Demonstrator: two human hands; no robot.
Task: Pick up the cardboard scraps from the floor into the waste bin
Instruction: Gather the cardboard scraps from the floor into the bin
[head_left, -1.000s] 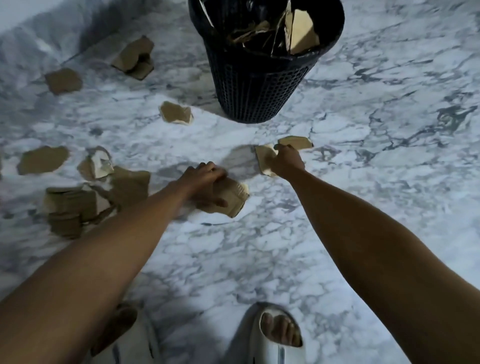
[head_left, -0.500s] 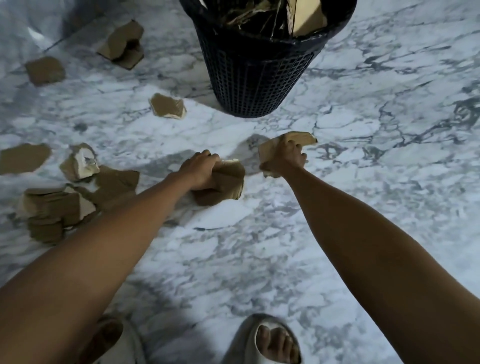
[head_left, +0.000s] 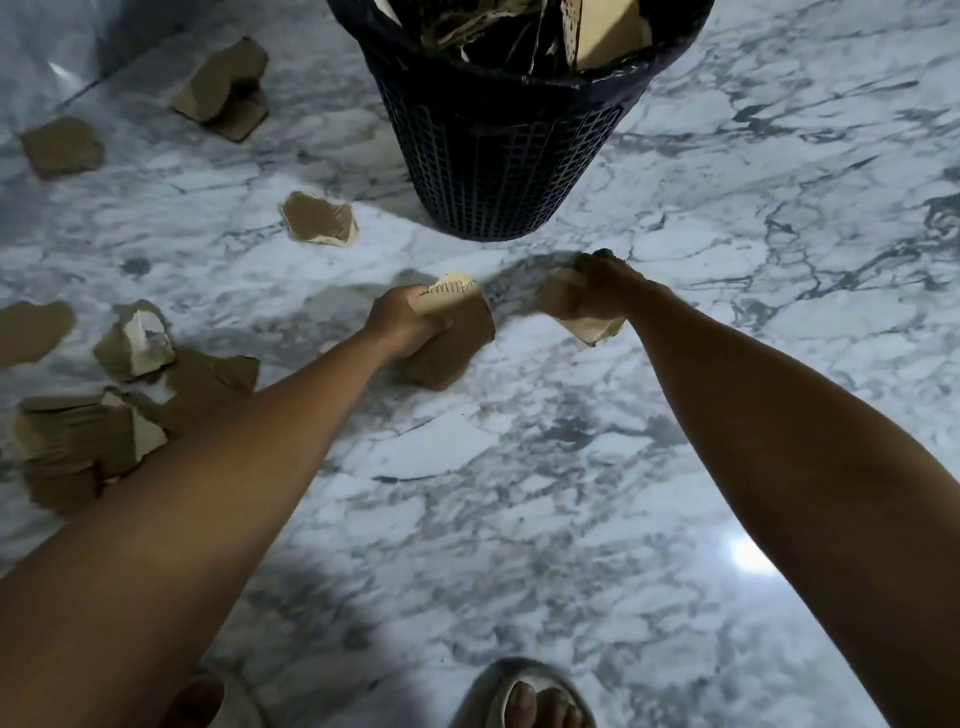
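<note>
My left hand (head_left: 402, 325) grips a brown cardboard scrap (head_left: 457, 338) just above the marble floor. My right hand (head_left: 605, 283) grips another scrap (head_left: 587, 322), pale on its lower side. Both hands are a little in front of the dark mesh waste bin (head_left: 493, 161), which holds several cardboard pieces (head_left: 608, 31). More scraps lie on the floor to the left: one near the bin (head_left: 319, 218), a pair at the back (head_left: 223, 88), a single one (head_left: 62, 145), and a pile (head_left: 88, 431).
The floor is glossy white and grey marble (head_left: 727, 291) with a bright glare spot (head_left: 750, 556) at the right. My feet in pale slippers (head_left: 524, 696) show at the bottom edge. A scrap with a white face (head_left: 137, 340) lies left of my arm.
Both hands have lifted their scraps off the floor and closed tighter round them. They moved slightly toward the bin, and the view tipped closer to it.
</note>
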